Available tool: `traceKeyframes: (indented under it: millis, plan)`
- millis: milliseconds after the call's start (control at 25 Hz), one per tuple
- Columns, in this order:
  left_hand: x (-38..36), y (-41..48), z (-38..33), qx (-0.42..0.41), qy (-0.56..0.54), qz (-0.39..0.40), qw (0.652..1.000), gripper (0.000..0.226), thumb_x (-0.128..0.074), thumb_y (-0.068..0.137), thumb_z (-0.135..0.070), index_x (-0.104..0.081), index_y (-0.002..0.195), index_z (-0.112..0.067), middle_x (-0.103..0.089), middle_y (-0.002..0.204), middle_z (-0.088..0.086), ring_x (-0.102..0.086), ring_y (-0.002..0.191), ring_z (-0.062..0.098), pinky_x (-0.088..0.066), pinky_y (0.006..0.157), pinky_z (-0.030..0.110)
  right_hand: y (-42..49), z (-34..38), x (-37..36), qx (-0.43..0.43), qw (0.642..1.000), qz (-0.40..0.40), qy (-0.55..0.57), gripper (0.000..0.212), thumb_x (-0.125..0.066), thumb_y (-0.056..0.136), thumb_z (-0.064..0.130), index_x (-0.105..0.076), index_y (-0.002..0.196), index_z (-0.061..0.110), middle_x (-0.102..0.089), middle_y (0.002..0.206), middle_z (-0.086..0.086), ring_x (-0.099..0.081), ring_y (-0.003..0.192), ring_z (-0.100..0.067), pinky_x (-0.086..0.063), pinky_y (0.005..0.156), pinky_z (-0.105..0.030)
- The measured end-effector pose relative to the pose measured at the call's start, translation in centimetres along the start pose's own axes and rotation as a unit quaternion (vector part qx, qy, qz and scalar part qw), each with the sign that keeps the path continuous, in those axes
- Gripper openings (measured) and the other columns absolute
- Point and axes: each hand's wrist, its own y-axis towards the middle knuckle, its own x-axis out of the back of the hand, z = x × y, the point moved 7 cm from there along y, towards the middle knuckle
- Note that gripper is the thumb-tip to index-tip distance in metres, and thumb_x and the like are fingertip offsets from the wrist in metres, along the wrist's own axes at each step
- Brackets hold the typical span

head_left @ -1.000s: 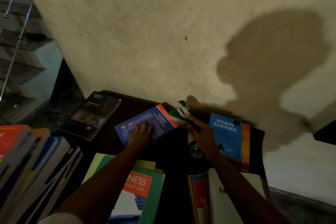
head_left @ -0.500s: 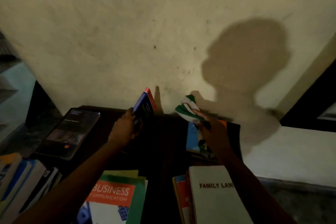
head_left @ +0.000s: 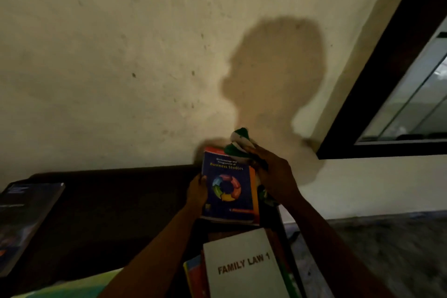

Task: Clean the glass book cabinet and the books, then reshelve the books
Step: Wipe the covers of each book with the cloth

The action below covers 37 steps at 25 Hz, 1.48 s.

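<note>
Closest in, a white book titled FAMILY LAW 1 (head_left: pixel 243 265) tops a stack on the dark table (head_left: pixel 108 213). Past it, the left hand (head_left: pixel 197 195) grips the blue Business Studies book (head_left: pixel 227 191) by its left edge — cover up. Right hand (head_left: pixel 275 176) clutches a green-and-white cloth (head_left: pixel 238 144) at the book's top corner, near the wall (head_left: pixel 121 55).

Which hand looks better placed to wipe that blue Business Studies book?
Right. The right hand already grips the green-and-white cloth beside the book's top corner, while the left hand is occupied holding the book.
</note>
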Motion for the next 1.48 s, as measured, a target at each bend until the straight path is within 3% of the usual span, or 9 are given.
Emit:
traceKeyframes:
  millis: [200, 320, 480, 760, 880, 1000, 1120, 1320, 1480]
  plan:
    - [2.7, 1.2, -0.1, -0.041, 0.266, -0.031, 0.963, 0.039, -0.042, 0.099, -0.026, -0.049, 0.134, -0.011, -0.045, 0.135, 0.019, -0.039, 0.127, 0.037, -0.032, 0.102, 0.039, 0.3, 1.1, -3.5, 0.02, 0.995, 0.051, 0.086, 0.051, -0.051, 0.088, -0.011, -0.037, 0.128, 0.019, -0.039, 0.126, 0.014, -0.041, 0.115, 0.001, -0.027, 0.088, 0.009]
    - [8.6, 0.5, -1.2, -0.075, 0.238, -0.05, 0.967, 0.042, -0.044, 0.098, -0.024, -0.046, 0.136, -0.005, -0.048, 0.136, 0.02, -0.045, 0.126, 0.033, -0.033, 0.103, 0.036, 1.4, 2.0, -7.8, 0.051, 0.991, 0.085, 0.094, 0.048, -0.051, 0.088, -0.008, -0.05, 0.13, 0.015, -0.05, 0.133, 0.002, -0.042, 0.124, -0.007, -0.03, 0.104, -0.009]
    - [22.0, -3.5, -0.4, -0.108, 0.237, -0.176, 0.949, 0.044, -0.054, 0.094, -0.015, -0.046, 0.133, 0.003, -0.049, 0.134, 0.023, -0.044, 0.126, 0.036, -0.031, 0.106, 0.038, 2.3, 7.4, -14.5, 0.092, 0.978, 0.16, 0.1, 0.038, -0.053, 0.09, 0.0, -0.056, 0.127, 0.011, -0.054, 0.132, -0.008, -0.048, 0.123, -0.018, -0.03, 0.098, -0.013]
    - [39.9, -6.0, 8.5, 0.063, 0.416, -0.3, 0.856, 0.071, -0.045, 0.092, -0.049, -0.035, 0.139, 0.002, -0.037, 0.137, 0.034, -0.038, 0.125, 0.051, -0.032, 0.1, 0.063, 1.3, 17.4, -25.4, 0.129, 0.952, 0.25, 0.123, 0.034, -0.052, 0.093, 0.005, -0.058, 0.126, 0.013, -0.054, 0.133, -0.002, -0.048, 0.123, -0.012, -0.024, 0.096, -0.002]
    - [40.9, -2.1, 15.8, 0.098, 0.348, -0.175, 0.916, 0.074, -0.024, 0.093, -0.059, -0.05, 0.126, 0.002, -0.05, 0.118, 0.041, -0.048, 0.103, 0.064, -0.037, 0.076, 0.078, 1.0, 18.3, -27.9, 0.123, 0.953, 0.254, 0.111, 0.035, -0.052, 0.093, 0.006, -0.057, 0.127, 0.013, -0.054, 0.133, 0.001, -0.047, 0.124, -0.01, -0.026, 0.102, -0.01]
    - [39.4, -2.7, 14.4, 0.128, 0.329, -0.186, 0.917, 0.054, -0.029, 0.091, -0.034, -0.063, 0.117, 0.0, -0.057, 0.105, 0.04, -0.058, 0.087, 0.059, -0.049, 0.056, 0.066, 0.7, 17.5, -29.0, 0.125, 0.952, 0.26, 0.1, 0.035, -0.052, 0.093, 0.006, -0.057, 0.126, 0.012, -0.055, 0.132, 0.0, -0.046, 0.121, -0.006, -0.022, 0.096, -0.001]
    - [39.6, -5.4, 11.7, 0.181, 0.199, -0.328, 0.906, 0.048, -0.019, 0.1, -0.011, -0.018, 0.148, -0.006, -0.029, 0.137, 0.042, -0.038, 0.119, 0.061, -0.046, 0.088, 0.061, 0.1, 17.2, -29.4, 0.119, 0.952, 0.264, 0.103, 0.034, -0.052, 0.092, 0.007, -0.057, 0.126, 0.011, -0.056, 0.129, -0.002, -0.047, 0.122, -0.009, -0.022, 0.093, 0.001]
    - [36.7, -5.4, 9.5, 0.117, 0.397, -0.231, 0.88, 0.051, -0.015, 0.102, -0.029, -0.034, 0.138, 0.003, -0.048, 0.131, 0.028, -0.047, 0.121, 0.042, -0.039, 0.099, 0.047, 0.5, 16.4, -28.9, 0.098, 0.956, 0.261, 0.093, 0.035, -0.051, 0.093, 0.007, -0.056, 0.128, 0.013, -0.054, 0.133, 0.0, -0.045, 0.126, -0.013, -0.022, 0.096, -0.005]
    - [35.8, -6.4, 6.7, 0.008, 0.469, -0.211, 0.858, 0.072, -0.009, 0.091, -0.064, -0.049, 0.129, -0.018, -0.062, 0.114, 0.011, -0.06, 0.102, 0.027, -0.039, 0.071, 0.029, 0.7, 16.3, -28.9, 0.076, 0.957, 0.257, 0.11, 0.035, -0.052, 0.093, 0.006, -0.058, 0.127, 0.014, -0.055, 0.132, 0.0, -0.047, 0.124, -0.011, -0.031, 0.1, -0.013]
